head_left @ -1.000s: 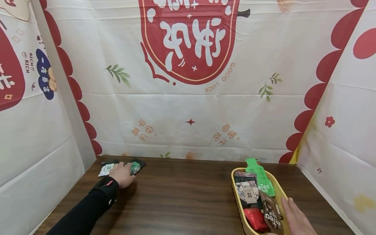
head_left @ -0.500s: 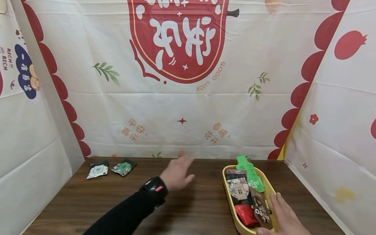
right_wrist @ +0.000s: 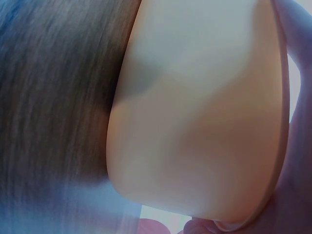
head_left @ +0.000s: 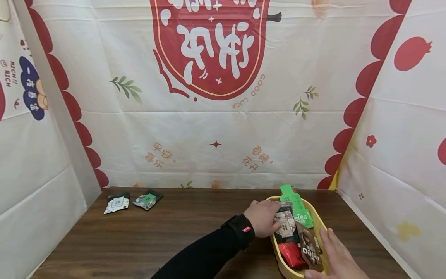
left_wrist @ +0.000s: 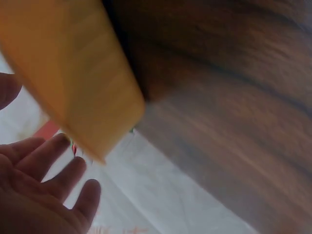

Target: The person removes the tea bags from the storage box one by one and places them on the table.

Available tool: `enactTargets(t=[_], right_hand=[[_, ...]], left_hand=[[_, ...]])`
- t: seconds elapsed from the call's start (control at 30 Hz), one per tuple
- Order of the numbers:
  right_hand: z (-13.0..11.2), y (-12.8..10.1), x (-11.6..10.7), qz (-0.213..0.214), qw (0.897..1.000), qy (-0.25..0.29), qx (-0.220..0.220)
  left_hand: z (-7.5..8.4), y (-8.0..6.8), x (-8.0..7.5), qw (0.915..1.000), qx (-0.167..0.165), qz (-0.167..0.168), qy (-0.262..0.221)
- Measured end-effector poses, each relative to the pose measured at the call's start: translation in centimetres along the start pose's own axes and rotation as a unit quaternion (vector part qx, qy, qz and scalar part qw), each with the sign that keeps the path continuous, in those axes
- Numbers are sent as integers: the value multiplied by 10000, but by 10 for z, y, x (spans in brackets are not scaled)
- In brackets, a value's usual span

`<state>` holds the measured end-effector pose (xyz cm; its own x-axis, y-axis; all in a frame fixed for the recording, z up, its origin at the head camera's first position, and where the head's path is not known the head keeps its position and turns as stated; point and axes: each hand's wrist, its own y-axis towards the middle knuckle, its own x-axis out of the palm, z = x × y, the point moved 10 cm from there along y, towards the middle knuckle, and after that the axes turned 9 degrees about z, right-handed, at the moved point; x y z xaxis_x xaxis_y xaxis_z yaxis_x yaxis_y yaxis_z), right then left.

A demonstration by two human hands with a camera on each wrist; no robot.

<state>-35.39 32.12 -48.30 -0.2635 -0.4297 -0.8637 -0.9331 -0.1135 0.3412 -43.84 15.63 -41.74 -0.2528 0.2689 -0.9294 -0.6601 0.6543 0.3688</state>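
My left hand [head_left: 263,218] reaches over the left rim of a yellow plastic basket [head_left: 281,261], its fingertips at a black packet with a pale patterned label [head_left: 286,225]. The left wrist view has those fingers [left_wrist: 78,170] loosely spread beside the basket wall, with no packet visible between them. With my right hand [head_left: 336,257] I hold the basket's near right side, thumb at the near rim and fingers along the right rim. Also in the basket are a red packet [head_left: 293,255], a brown packet [head_left: 309,248] and a green die-cut packet [head_left: 297,208].
Two small black pouches, one with a white label [head_left: 116,202] and one with a green label [head_left: 148,199], lie at the back left of the brown wooden table [head_left: 156,232]. Printed cloth walls [head_left: 216,128] enclose the back and both sides.
My left hand has left the two pouches and swept right across the table to the basket. The right hand stays at the basket. The head view has shifted slightly right.
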Motion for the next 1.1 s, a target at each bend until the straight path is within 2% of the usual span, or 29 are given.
enactTargets(t=[0.1,0.23,0.47,0.67,0.83,0.9,0.97,1.03,1.1], right_hand=[[-3,-2,-3,0,10000,42,-28],[-7,-2,-5,-128,9999,66,55],[-15,-5,-10,100,9997,189,-124],[-15,-4,-12,-14,9998,210,-11],[-18,-2,-15,32,9998,196,-55],[-18,-2,-14,10,9999,170,-25],[-18,-3,-14,-30,9999,142,12],[-19,-3,-13,-58,9999,130,28],[-19,-4,-11,-103,9998,133,46]], left_hand=[[4,2,7,9993,-122,-159,310],[5,6,10,9974,-322,-174,628],[8,12,11,9977,-496,-56,460],[10,16,-1,9996,-264,86,79],[6,14,-7,9993,43,342,177],[2,11,-9,9990,9,437,-124],[-4,7,-11,9967,-123,432,-673],[-15,2,-14,9886,-378,458,-1386],[-29,-5,-18,9763,-681,537,-1981]])
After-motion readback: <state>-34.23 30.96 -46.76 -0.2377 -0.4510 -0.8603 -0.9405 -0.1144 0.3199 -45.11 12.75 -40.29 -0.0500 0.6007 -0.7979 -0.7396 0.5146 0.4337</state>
